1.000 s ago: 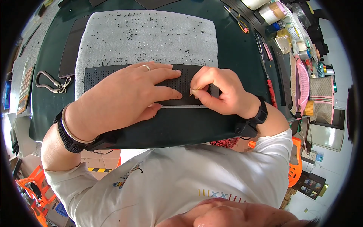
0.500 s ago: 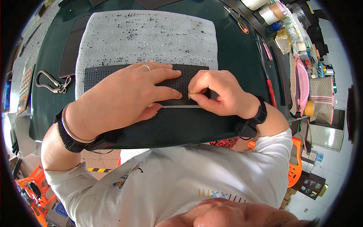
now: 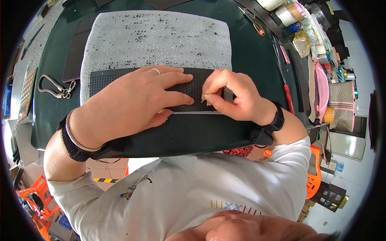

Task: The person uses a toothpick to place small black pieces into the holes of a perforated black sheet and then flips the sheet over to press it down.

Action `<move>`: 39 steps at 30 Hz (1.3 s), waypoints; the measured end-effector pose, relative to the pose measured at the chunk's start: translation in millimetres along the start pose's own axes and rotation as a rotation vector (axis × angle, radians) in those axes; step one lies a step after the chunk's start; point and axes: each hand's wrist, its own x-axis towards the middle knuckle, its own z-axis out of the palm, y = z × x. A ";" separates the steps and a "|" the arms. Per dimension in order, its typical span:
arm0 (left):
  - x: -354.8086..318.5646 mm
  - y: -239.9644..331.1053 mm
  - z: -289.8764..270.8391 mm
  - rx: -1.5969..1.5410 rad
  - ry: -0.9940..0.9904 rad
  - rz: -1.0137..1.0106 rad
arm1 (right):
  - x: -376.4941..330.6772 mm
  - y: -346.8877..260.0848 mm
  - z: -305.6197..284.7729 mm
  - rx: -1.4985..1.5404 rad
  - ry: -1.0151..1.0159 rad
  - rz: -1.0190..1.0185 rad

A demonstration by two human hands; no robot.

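A black strip (image 3: 198, 83) covered in rows of small holes lies across the near part of a light grey foam sheet (image 3: 159, 48). My left hand (image 3: 134, 94) rests flat on this strip with its fingers spread, a ring on one finger. At the strip's right part, my right hand (image 3: 237, 96) pinches a thin toothpick (image 3: 203, 99) between thumb and forefinger. Its tip points down at the holes; whether it touches them I cannot tell. Many tiny black bits are scattered over the foam beyond the strip.
Left of the foam lie a dark flat panel (image 3: 76, 54) and a looped cord with a metal clasp (image 3: 64, 93). A red-handled tool (image 3: 288, 98) and scissors (image 3: 253, 22) lie to the right. Tape rolls (image 3: 288, 15) and supplies crowd the right side of the green table (image 3: 181, 140).
My right hand has lifted slightly and turned, so more of the toothpick shows. My left hand and the strip have stayed put.
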 end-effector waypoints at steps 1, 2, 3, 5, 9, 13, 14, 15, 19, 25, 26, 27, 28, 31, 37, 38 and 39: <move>0.0 -0.4 0.4 -0.001 0.001 0.000 | -0.5 0.1 1.0 0.038 0.032 0.039; -0.1 -0.5 0.4 0.000 0.004 0.001 | -0.3 0.3 1.2 0.036 0.031 0.038; -0.1 -0.5 0.2 0.001 0.006 0.001 | -0.3 0.7 1.6 0.023 0.032 0.021; 0.3 -0.5 -0.1 -0.004 0.005 0.005 | -0.1 1.1 1.9 -0.004 0.037 -0.013; 0.6 -1.0 0.3 0.001 0.007 0.007 | 3.8 -0.9 -1.0 -0.035 -0.029 -0.020; 0.5 -0.9 0.4 -0.006 0.008 0.002 | -0.3 2.6 1.4 -0.028 0.033 -0.043; 0.4 -0.9 0.4 -0.011 0.008 -0.001 | -0.2 2.3 1.7 -0.028 0.033 -0.043; 0.2 -0.9 0.4 -0.011 0.009 -0.001 | 0.1 2.0 2.0 -0.019 0.031 -0.040; -0.4 -0.9 0.4 -0.007 0.006 0.003 | 1.7 1.4 1.2 -0.025 0.002 -0.037; 0.0 0.3 -1.0 0.000 0.002 0.003 | 2.1 -1.0 0.4 0.007 0.064 -0.041; 0.2 0.5 -1.2 -0.002 0.002 0.006 | 2.0 -1.4 -1.1 0.006 0.065 -0.041; 0.1 0.8 -1.4 -0.001 0.003 0.005 | 2.2 -1.6 -4.8 0.035 0.099 0.047; -0.1 1.2 -1.4 0.007 0.006 0.002 | 2.6 -2.0 -9.5 0.065 0.133 0.136; -0.4 2.2 -2.1 0.024 0.013 -0.006 | 8.3 -5.4 -25.3 0.121 0.129 0.325; 1.6 4.7 -5.0 0.021 0.010 -0.056 | 3.8 7.8 -69.7 0.240 -0.084 0.689; 1.4 5.5 -5.7 0.026 0.011 -0.077 | 3.4 7.3 -71.1 0.239 -0.085 0.686; 1.4 5.7 -5.8 0.028 0.013 -0.078 | 2.9 6.6 -72.1 0.250 -0.095 0.678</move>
